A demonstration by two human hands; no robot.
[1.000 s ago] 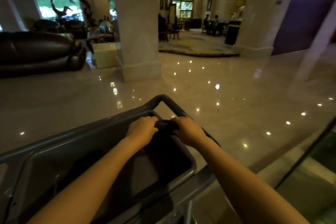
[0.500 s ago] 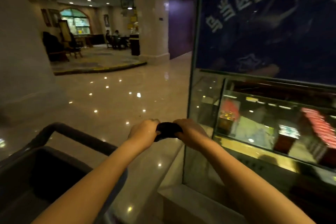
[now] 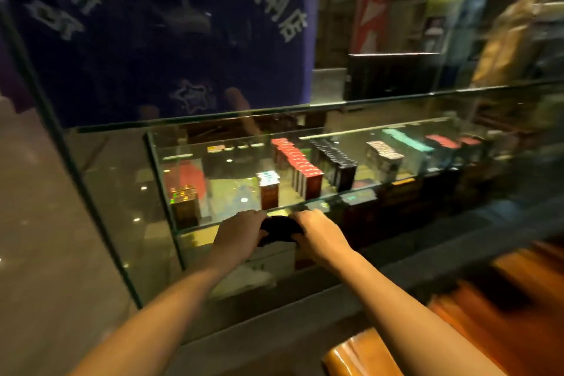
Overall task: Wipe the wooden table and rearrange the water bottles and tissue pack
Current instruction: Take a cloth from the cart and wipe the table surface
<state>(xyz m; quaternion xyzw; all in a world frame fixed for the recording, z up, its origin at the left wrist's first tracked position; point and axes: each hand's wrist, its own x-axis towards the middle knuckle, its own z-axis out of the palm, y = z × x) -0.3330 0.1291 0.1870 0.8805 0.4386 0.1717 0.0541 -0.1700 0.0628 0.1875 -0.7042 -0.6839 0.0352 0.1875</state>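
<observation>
view swung right; both hands (image 3: 241, 235) (image 3: 320, 233) grip dark cloth (image 3: 279, 230); glass case (image 3: 335, 192) holds boxes (image 3: 305, 172).

Dim shop, glass display counter (image 3: 396, 94), blue banner (image 3: 158, 40)

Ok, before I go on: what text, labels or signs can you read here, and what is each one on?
"乌当区便捷百货便利店": white arched characters on the dark blue fabric banner; soft, and the first character is the least certain.
Small red, black and white boxes inside the glass display case: print too blurred to read.
Red poster at the back: too blurred to read.
Black cloth held by the left hand and right hand: no text.
</observation>
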